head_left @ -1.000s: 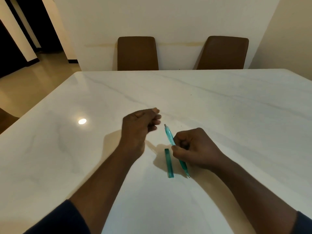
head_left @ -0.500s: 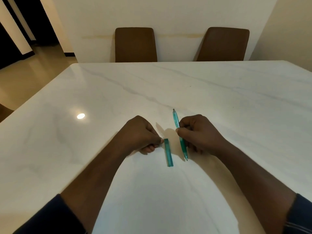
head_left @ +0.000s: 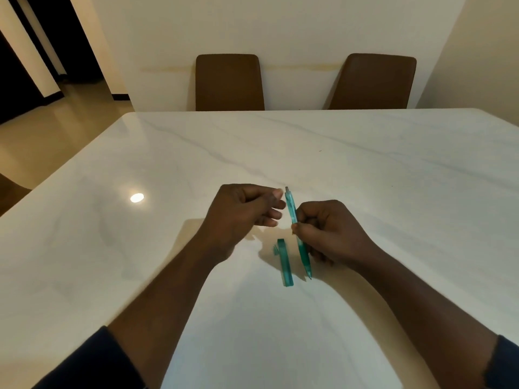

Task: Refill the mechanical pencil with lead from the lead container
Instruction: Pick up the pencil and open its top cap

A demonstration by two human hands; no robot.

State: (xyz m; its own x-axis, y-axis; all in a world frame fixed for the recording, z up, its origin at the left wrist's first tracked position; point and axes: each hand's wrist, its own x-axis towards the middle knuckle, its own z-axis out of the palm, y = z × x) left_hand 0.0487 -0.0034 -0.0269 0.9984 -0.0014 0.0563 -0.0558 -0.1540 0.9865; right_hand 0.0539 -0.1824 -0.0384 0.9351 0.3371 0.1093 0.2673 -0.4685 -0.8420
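My right hand [head_left: 331,231] grips a translucent teal mechanical pencil [head_left: 292,209] around its middle, tilted, with the tip down near the table and the back end up. My left hand [head_left: 244,211] hovers just left of the pencil's back end, thumb and forefinger pinched together. Nothing shows between those fingertips; a lead there is too thin to make out. The teal lead container [head_left: 286,265] lies flat on the white marble table [head_left: 393,178], below my left hand and left of the pencil tip. A small flap at its far end stands open.
Two brown chairs [head_left: 229,82] [head_left: 370,82] stand behind the table's far edge against a cream wall. The table's left edge drops off to a tiled floor [head_left: 56,130]. A lamp's reflection [head_left: 137,197] glints on the tabletop at the left.
My left hand has lifted from the container's far end up to the pencil's back end. The container's flap now stands open. My right hand still holds the pencil, tilted slightly more.
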